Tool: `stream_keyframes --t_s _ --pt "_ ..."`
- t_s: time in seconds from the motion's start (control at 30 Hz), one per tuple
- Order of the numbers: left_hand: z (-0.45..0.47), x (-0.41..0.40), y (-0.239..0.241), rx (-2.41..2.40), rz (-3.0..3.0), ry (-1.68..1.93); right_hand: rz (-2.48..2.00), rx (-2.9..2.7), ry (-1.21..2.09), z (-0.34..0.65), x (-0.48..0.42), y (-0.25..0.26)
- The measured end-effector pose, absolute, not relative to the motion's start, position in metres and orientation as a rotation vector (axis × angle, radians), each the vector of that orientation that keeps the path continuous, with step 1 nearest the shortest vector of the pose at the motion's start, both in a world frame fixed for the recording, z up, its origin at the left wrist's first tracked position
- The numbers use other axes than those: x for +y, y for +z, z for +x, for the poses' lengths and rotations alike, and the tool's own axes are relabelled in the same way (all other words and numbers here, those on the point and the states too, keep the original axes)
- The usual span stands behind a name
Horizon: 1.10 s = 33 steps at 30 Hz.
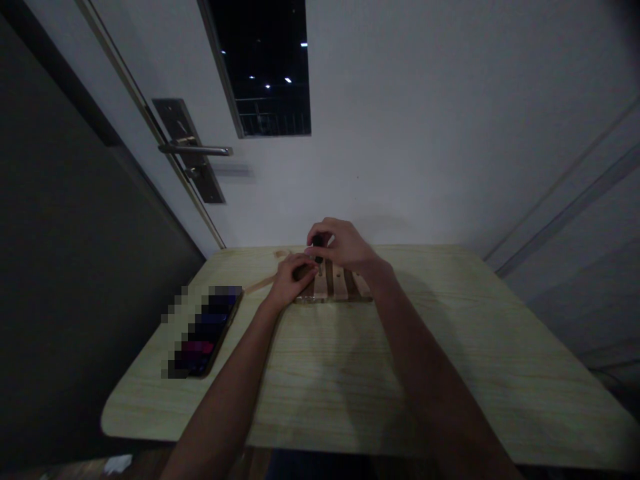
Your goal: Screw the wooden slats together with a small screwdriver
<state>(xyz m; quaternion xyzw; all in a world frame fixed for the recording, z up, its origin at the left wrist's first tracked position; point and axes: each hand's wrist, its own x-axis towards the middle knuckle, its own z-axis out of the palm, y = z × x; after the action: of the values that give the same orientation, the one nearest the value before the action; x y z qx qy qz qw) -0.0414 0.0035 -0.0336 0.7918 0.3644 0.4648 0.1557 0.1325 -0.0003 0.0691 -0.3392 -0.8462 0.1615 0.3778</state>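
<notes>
A small wooden board (336,288) with light and dark slats lies on the far part of the pale wooden table (450,373). My left hand (290,280) rests on the board's left end with its fingers curled over it. My right hand (340,243) hovers just above the board, its fingers pinched round a small dark piece (318,248) that stands at the board's top edge. What the piece is cannot be made out in the dim light.
A phone (207,332) with a lit screen lies on the table's left side. A thin wooden strip (260,285) lies left of the board. A white wall stands behind the table, and a door with a metal handle (196,151) is at the left.
</notes>
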Motion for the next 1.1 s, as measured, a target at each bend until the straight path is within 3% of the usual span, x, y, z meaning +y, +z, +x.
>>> stream_keyframes --t_s 0.17,0.7,1.1 --pt "-0.0414 0.0033 -0.0318 1.029 2.268 1.308 -0.897 -2.145 0.348 0.1319 0.0013 0.0683" --pt "-0.0413 0.0036 -0.0329 1.081 2.253 1.299 -0.829 -2.119 0.738 0.1323 -0.0036 0.0651" --pt "-0.0411 0.002 -0.0312 1.058 2.274 1.287 -0.852 -2.101 0.641 0.1337 -0.0047 0.0685"
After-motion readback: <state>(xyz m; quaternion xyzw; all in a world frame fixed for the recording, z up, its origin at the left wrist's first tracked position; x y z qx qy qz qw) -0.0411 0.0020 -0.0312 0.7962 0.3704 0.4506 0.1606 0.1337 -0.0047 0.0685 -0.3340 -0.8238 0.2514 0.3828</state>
